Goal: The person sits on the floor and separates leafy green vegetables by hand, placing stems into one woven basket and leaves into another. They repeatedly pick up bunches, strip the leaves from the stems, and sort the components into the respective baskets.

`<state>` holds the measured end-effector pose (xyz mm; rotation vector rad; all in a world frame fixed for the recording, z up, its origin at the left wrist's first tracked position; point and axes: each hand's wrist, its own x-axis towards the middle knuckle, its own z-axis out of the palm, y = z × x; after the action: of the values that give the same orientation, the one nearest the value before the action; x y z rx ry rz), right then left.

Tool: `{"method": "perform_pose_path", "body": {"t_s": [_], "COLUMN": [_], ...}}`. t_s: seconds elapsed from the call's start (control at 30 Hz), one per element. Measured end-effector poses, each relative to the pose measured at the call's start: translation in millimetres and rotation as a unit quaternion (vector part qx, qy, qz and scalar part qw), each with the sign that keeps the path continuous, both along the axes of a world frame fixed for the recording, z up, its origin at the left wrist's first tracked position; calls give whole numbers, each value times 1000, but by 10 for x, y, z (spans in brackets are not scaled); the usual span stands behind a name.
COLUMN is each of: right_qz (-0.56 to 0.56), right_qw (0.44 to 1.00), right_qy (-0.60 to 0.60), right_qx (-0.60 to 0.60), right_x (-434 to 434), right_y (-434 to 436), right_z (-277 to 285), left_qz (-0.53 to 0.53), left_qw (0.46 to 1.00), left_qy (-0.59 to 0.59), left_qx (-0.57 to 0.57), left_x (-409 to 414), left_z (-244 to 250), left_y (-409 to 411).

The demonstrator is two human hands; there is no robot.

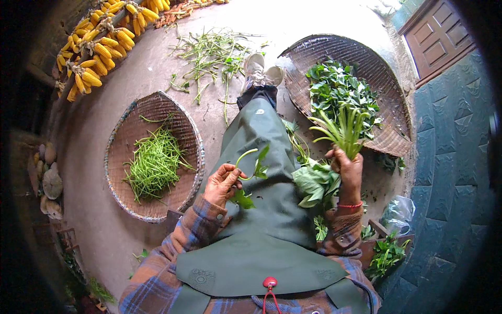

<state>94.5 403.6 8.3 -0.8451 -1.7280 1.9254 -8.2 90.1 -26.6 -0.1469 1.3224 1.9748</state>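
Note:
My left hand (222, 183) pinches a leafy green sprig (259, 167) by its pale, curved stem above my lap. Another green leaf (244, 199) hangs just below that hand. In my right hand (347, 168) is a bunch of thick green stems (341, 129), cut ends up, with broad leaves (315, 182) drooping beneath the fist. A dark green waterproof apron (259, 227) covers my lap and legs. Left of my knees, a woven basket (117, 168) contains a heap of thin green stems (157, 163). Ahead on the right, a wide woven tray (396, 117) bears a pile of leaves (341, 94).
Loose stalks (211, 55) lie scattered on the concrete floor (90, 129) beyond my shoes (259, 72). Yellow corn cobs (106, 51) hang at upper left. More greens (386, 253) and a clear plastic bag (400, 214) sit at right, beside a blue-green wall (439, 176).

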Motion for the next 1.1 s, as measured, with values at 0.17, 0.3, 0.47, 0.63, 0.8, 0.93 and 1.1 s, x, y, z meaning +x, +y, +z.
{"method": "perform_pose_path", "body": {"t_s": [0.17,0.3,0.47,0.63,0.8,0.93,1.1], "right_qz": [109,231,350,306,301,276,177], "right_qw": [994,965,932,940,932,930,951], "right_qy": [-30,54,61,8,28,35,10], "right_qx": [-9,115,67,-150,-201,-239,-254], "right_x": [-51,-41,-66,-8,12,-20,-13], "right_y": [-616,-965,-1007,-966,-1051,-1056,-966], "right_z": [289,145,107,279,106,126,146], "left_qz": [-96,-209,-246,-275,-289,-304,-272], "left_qw": [974,962,963,955,953,943,946], "left_qy": [196,166,102,112,87,129,177], "left_qx": [-56,-47,-44,-6,4,-35,-28], "left_x": [67,143,182,158,219,189,219], "left_z": [142,301,507,416,315,296,242], "left_y": [101,161,188,133,150,138,126]}}
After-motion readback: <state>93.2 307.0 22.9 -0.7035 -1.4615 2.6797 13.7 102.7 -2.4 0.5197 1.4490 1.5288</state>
